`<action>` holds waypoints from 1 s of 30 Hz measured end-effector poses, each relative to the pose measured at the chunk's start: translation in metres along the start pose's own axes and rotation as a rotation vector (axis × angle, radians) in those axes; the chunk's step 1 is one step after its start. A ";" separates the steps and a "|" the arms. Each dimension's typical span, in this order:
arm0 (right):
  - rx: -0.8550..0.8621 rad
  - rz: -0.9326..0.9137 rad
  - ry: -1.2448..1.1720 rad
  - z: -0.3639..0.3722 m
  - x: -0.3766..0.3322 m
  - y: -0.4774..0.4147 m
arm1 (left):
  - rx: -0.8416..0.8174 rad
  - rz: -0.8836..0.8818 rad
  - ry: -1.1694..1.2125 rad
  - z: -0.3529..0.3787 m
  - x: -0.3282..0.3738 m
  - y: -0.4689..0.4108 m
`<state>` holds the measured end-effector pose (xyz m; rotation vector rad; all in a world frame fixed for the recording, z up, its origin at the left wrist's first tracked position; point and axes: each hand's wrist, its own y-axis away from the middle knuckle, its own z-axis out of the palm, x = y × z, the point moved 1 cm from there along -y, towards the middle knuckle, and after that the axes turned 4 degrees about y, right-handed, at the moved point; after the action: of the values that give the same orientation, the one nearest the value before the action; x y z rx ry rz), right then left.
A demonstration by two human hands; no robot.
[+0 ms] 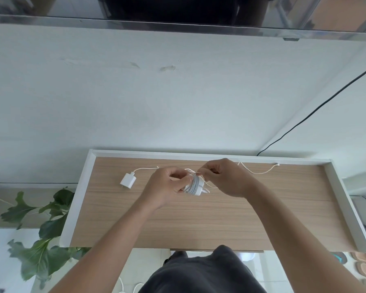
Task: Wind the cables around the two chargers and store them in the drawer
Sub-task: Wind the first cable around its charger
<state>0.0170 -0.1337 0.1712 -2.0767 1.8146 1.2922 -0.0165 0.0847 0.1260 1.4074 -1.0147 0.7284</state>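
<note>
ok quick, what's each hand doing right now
Left hand: closed on the charger with cable wound round it.
Right hand: pinching that charger's cable.

The white cable-wrapped charger (195, 187) sits mid-surface between both hands, a second white charger block (127, 180) lies on the wood-topped surface (199, 225) just left, leafy green plant (42, 231) off the left edge.

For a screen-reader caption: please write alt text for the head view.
Left hand holds a white charger block wound with white cable while right hand pinches the cable's loose end, above a light wood-grain tabletop. A second white charger lies unwound at left.
</note>
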 end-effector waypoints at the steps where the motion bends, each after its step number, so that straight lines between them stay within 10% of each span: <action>1: 0.020 -0.011 -0.003 0.003 -0.002 -0.001 | 0.027 0.003 0.003 -0.001 -0.001 -0.002; 30: 0.202 -0.105 -0.303 0.027 -0.010 0.006 | 0.126 -0.193 0.780 -0.001 0.007 -0.016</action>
<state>-0.0012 -0.1122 0.1626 -1.7399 1.6097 1.2579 0.0014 0.0833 0.1252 1.1445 -0.2246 1.0876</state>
